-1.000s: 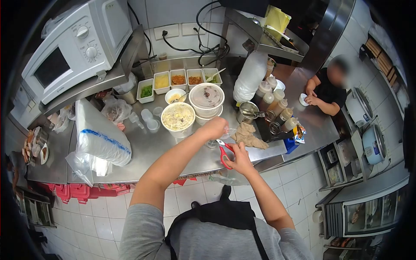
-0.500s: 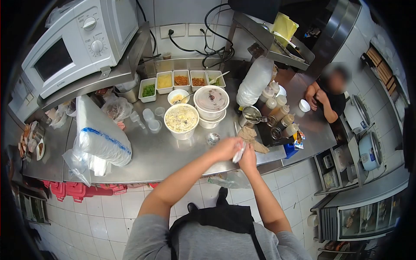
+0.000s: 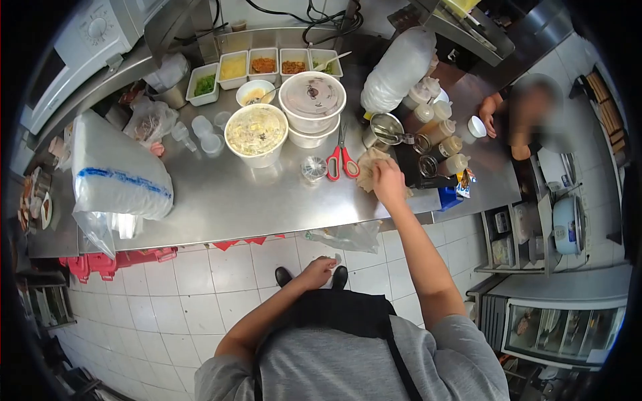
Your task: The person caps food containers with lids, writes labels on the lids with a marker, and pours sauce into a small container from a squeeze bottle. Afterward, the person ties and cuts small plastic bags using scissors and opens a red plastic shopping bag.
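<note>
My right hand [image 3: 388, 180] is on a crumpled brown cloth [image 3: 366, 166] on the steel counter, fingers closed on its edge. My left hand [image 3: 315, 273] is drawn back in front of my apron, below the counter edge, with its fingers closed. A small whitish scrap seems to show at its fingertips, too small to name. Left of the cloth lie scissors [image 3: 342, 160] with red handles, blades pointing away from me. Beside them stands a small clear container [image 3: 313, 170]. A lidded white tub [image 3: 311, 100] and a tub of pale yellow food [image 3: 257, 134] stand farther left.
Sauce bottles [image 3: 438, 134] and a steel pot [image 3: 386, 129] stand right of the cloth. Topping trays [image 3: 264, 63] line the back. A large plastic-wrapped stack [image 3: 120, 167] is at left. Another person [image 3: 531, 117] leans at the far right counter beside a white bowl [image 3: 476, 127].
My hands, together at a crumpled white piece before, have parted. The left came back toward my body; the right moved onto the brown cloth. The scissors now show fully, and the view has shifted.
</note>
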A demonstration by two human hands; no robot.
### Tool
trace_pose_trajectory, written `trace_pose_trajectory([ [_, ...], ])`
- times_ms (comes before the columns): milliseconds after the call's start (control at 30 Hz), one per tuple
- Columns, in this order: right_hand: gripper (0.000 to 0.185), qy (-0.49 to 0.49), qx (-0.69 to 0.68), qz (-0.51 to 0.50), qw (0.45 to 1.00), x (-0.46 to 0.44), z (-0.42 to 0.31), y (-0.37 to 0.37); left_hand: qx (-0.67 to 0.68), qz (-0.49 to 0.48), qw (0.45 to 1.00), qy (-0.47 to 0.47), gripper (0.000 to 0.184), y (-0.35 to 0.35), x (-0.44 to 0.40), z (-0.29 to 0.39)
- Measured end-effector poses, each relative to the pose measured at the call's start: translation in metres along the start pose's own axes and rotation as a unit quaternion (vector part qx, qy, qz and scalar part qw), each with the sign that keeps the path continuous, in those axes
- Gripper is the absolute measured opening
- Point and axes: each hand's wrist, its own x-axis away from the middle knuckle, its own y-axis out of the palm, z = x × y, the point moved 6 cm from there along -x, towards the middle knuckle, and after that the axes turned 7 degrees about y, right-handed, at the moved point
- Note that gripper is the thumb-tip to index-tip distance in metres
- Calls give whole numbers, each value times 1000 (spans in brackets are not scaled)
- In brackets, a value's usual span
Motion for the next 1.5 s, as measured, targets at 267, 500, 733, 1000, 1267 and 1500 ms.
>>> trace_pose_trajectory([
  [267, 14, -108, -67, 18, 992, 23, 61, 14, -223, 78, 968, 84, 39, 92, -115, 9],
  [500, 11, -111, -104, 6, 988, 19, 73, 18, -438, -214, 813, -318, 32, 108, -136, -100],
  [733, 20, -163, -87, 3, 983, 21, 59, 11, -276, 62, 797, -533, 29, 74, -58, -190],
  [1000, 20, -166, -119, 36, 978, 21, 67, 18, -237, 15, 932, -274, 43, 69, -56, -46],
  [1267, 15, -368, -288, -267, 843, 219, -38, 60, -89, 356, 921, -132, 32, 109, 87, -54],
  [1500, 39, -391, -63, -445, 804, 300, -83, 286, 23, 251, 902, -351, 33, 254, 279, -128],
])
